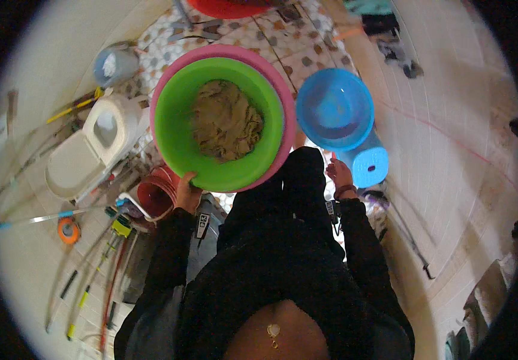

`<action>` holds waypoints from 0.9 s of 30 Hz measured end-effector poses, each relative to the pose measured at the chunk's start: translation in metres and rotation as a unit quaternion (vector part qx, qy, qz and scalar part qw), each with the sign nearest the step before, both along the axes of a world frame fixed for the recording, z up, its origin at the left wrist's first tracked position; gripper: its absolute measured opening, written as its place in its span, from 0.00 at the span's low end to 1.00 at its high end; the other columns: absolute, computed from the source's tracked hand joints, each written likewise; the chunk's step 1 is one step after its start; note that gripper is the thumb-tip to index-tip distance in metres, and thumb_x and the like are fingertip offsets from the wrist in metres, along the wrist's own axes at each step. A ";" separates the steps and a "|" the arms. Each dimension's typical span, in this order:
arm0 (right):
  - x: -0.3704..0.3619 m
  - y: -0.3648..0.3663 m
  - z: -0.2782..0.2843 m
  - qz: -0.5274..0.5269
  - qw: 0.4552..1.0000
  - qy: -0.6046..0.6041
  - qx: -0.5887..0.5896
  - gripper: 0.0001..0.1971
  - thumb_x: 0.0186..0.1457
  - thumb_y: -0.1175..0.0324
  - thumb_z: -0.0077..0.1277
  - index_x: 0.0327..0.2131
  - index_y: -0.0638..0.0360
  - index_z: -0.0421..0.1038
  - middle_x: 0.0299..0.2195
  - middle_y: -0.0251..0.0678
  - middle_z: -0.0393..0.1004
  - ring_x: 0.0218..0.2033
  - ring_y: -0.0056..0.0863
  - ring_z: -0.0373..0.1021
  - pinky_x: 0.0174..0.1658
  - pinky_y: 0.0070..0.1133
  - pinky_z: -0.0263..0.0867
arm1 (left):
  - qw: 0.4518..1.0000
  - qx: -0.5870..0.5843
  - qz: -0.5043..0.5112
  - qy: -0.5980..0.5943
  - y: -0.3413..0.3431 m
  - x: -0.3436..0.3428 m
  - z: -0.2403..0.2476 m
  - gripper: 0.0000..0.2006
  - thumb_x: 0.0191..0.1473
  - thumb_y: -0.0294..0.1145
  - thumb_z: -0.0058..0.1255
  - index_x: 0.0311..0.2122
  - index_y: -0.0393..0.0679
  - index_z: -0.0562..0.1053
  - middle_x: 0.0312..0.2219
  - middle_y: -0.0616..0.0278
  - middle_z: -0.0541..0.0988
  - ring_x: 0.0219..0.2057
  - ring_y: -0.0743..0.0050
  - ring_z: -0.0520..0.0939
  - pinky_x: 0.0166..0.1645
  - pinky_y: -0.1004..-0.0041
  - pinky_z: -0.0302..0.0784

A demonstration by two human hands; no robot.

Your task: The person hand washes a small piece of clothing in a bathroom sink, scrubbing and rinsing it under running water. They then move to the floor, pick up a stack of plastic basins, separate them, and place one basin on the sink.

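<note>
My left hand grips the near left rim of a green basin, thumb over the edge and the other fingers mostly hidden. A bunched brown cloth lies in this basin. Beneath or inside it shows a pink basin; I cannot tell whether the two touch. My right hand holds nothing that I can see, its fingers somewhat apart beside my knee. Close by is a light blue stool, and past it a blue basin that looks to hold some water.
A cream toilet with its lid raised stands at the left, a pale bucket beyond it. Red buckets sit near my left forearm. Several long-handled tools lean on the left wall. Part of a red basin shows at the far edge.
</note>
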State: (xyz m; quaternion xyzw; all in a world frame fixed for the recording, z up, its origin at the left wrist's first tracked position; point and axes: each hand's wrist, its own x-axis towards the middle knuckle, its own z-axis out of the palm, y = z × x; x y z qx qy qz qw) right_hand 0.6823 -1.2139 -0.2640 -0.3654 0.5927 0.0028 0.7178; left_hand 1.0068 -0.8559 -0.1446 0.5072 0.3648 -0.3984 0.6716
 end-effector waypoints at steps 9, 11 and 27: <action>0.170 0.036 0.086 0.336 0.904 -0.074 -0.253 0.17 0.60 0.58 0.37 0.43 0.60 0.67 0.32 0.34 0.72 0.31 0.21 0.69 0.34 0.17 0.66 | 0.985 -0.054 0.151 -0.061 0.052 -0.051 0.030 0.16 0.47 0.24 0.44 0.44 0.35 0.65 0.39 0.57 0.73 0.40 0.63 0.75 0.44 0.67 0.71; 0.197 0.050 0.122 0.395 0.888 -0.075 -0.223 0.23 0.61 0.54 0.31 0.52 0.61 0.60 0.49 0.45 0.65 0.47 0.39 0.64 0.51 0.26 0.58 | 0.976 -0.040 0.189 -0.097 0.066 -0.073 0.037 0.16 0.47 0.24 0.45 0.44 0.36 0.66 0.38 0.57 0.73 0.39 0.64 0.75 0.43 0.68 0.72; 0.241 0.252 0.244 0.524 0.759 -0.348 -0.169 0.23 0.51 0.67 0.52 0.48 0.65 0.57 0.42 0.40 0.67 0.42 0.27 0.65 0.47 0.23 0.61 | 0.873 0.164 0.409 -0.210 0.176 -0.271 0.137 0.14 0.45 0.28 0.48 0.40 0.38 0.68 0.32 0.63 0.75 0.30 0.73 0.77 0.32 0.77 0.73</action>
